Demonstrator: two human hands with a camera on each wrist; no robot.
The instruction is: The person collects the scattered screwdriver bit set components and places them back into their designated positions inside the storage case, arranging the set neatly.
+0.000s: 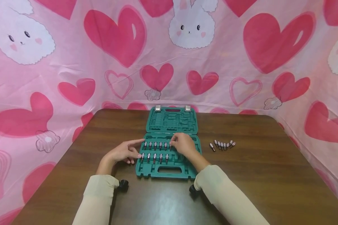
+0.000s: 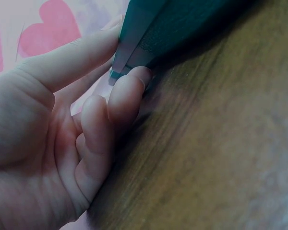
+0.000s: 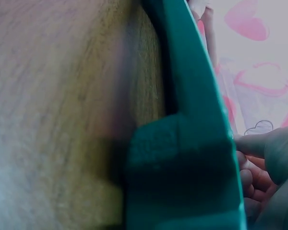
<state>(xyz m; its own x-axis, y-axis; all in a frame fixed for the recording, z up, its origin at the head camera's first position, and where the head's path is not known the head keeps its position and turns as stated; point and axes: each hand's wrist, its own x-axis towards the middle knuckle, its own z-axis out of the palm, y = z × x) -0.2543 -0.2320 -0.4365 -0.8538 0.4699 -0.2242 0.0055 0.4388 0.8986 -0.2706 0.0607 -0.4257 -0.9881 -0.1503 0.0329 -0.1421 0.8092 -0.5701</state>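
Observation:
A green plastic tool case (image 1: pixel 171 162) lies open on the table, its lid (image 1: pixel 171 120) folded back. In its tray stand two rows of bit sockets with silver heads and dark shanks, such as the one in the front row (image 1: pixel 155 157). At the right end of the back row, my right hand (image 1: pixel 183 144) pinches a bit socket (image 1: pixel 170 145) between thumb and fingertips. My left hand (image 1: pixel 123 152) rests at the case's left edge, index finger and thumb stretched onto the rim. In the left wrist view its other fingers are bent beside the case wall (image 2: pixel 149 38).
Several loose bit sockets (image 1: pixel 223 145) lie in a cluster on the brown wooden table (image 1: pixel 259 175), right of the case. A pink cloth (image 1: pixel 228 62) with hearts and rabbits hangs behind and at both sides. Black wrist devices (image 1: pixel 123 185) sit at the sleeves.

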